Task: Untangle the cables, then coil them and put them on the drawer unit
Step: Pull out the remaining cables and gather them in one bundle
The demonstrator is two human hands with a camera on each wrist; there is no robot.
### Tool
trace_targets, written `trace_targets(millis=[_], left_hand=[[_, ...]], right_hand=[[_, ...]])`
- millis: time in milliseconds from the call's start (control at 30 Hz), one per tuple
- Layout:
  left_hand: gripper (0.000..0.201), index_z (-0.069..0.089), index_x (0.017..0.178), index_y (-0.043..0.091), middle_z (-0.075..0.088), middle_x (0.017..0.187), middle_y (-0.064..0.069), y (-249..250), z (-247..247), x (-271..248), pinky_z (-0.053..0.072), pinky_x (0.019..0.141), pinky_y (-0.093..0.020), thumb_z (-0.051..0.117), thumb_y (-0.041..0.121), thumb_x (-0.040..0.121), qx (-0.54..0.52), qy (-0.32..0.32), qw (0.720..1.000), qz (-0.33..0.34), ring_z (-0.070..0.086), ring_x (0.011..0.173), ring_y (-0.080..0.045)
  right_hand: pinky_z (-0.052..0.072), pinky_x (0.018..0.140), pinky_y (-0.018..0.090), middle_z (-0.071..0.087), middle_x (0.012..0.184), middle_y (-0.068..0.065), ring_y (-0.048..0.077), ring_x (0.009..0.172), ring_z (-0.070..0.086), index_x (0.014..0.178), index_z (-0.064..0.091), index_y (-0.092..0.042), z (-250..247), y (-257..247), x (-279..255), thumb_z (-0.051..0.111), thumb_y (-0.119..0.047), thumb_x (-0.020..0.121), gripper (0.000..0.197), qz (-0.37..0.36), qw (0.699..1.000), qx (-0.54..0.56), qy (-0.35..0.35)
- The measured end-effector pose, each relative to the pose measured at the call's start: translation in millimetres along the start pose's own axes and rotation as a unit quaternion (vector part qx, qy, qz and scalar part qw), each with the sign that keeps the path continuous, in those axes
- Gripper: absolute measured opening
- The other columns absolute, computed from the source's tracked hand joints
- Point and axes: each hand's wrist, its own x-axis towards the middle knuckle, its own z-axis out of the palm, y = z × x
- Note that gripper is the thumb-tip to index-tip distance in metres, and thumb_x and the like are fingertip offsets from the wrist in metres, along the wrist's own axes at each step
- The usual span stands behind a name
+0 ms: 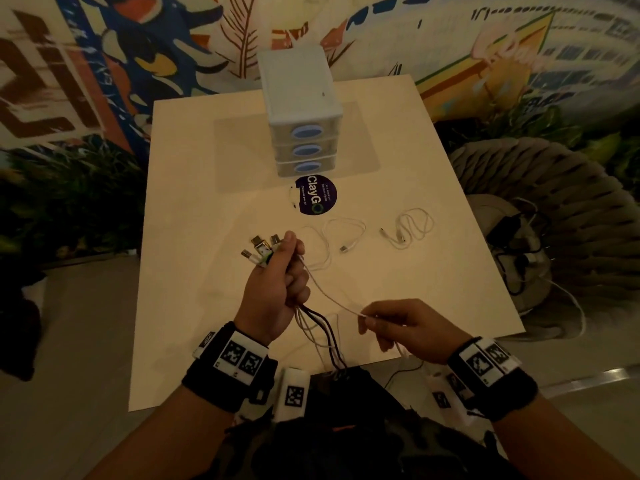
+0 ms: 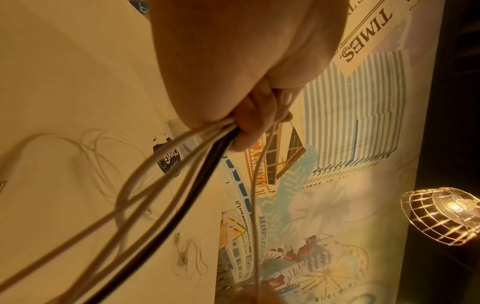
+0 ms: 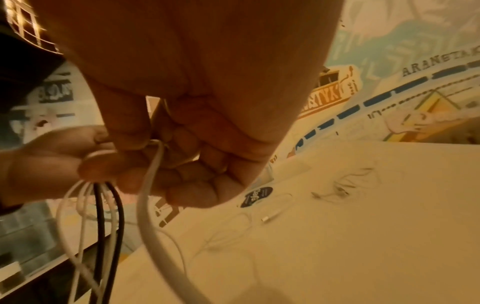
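Left hand (image 1: 273,292) clenched on cable bundle (image 1: 320,327), plugs up, anchoring it; right hand (image 1: 401,327) pinching white cable (image 1: 332,299), likely to tease free.

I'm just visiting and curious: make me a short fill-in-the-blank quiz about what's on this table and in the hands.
1. The left hand grips a bundle of white and ____ cables.
2. The right hand pinches a single ____ cable.
3. The drawer unit has ____ drawers.
4. The round sticker lies in front of the ____.

Missing words: black; white; three; drawer unit
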Motion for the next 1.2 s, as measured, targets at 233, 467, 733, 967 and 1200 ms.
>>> trace_targets(millis=[233,467,733,967,1200], left_hand=[[0.037,0.055,0.077,0.017,0.024,0.05,0.006,7,-5,-8,0.012,0.043,-0.025,0.042,0.033,0.108,0.035,-0.014,0.999,0.004,0.013,0.042,-0.008],[0.036,0.051,0.076,0.017,0.025,0.05,0.006,12,3,-7,0.012,0.044,-0.026,0.042,0.031,0.108,0.054,-0.01,0.998,0.014,0.016,0.042,-0.006],[0.035,0.049,0.079,0.013,0.029,0.049,0.006,-4,20,-3,0.021,0.04,-0.021,0.041,0.029,0.11,0.127,0.002,0.991,0.046,0.018,0.04,-0.008],[0.043,0.05,0.065,0.019,0.034,0.052,0.003,-7,37,-17,0.025,0.044,-0.022,0.05,0.029,0.106,0.235,-0.071,0.969,0.019,0.026,0.043,-0.011],[0.037,0.065,0.076,0.014,0.036,0.056,0.004,-7,50,-27,0.029,0.048,-0.022,0.054,0.04,0.1,0.327,-0.206,0.921,-0.039,0.031,0.048,-0.011]], right_hand=[[0.056,0.089,0.037,0.076,0.083,-0.001,0.011,0.083,0.073,0.096,0.078,-0.028,27,38,-22,0.062,-0.035,0.1,0.018,0.061,0.998,-0.011,0.031],[0.055,0.092,0.034,0.076,0.089,-0.021,-0.006,0.09,0.068,0.099,0.078,-0.037,43,83,-26,0.061,-0.05,0.097,0.022,0.138,0.985,-0.102,0.002],[0.056,0.089,0.035,0.076,0.095,-0.017,0.0,0.091,0.068,0.081,0.065,-0.062,43,114,-24,0.04,-0.084,0.08,0.033,0.15,0.975,-0.163,-0.005],[0.053,0.081,0.019,0.074,0.105,-0.015,-0.003,0.087,0.067,0.119,0.072,-0.035,13,94,-19,0.048,-0.076,0.087,0.057,0.156,0.954,-0.25,-0.051],[0.054,0.075,0.021,0.074,0.089,-0.014,0.005,0.081,0.07,0.115,0.071,-0.032,-45,-33,-2,0.044,-0.053,0.098,0.038,-0.047,0.979,-0.069,0.187]])
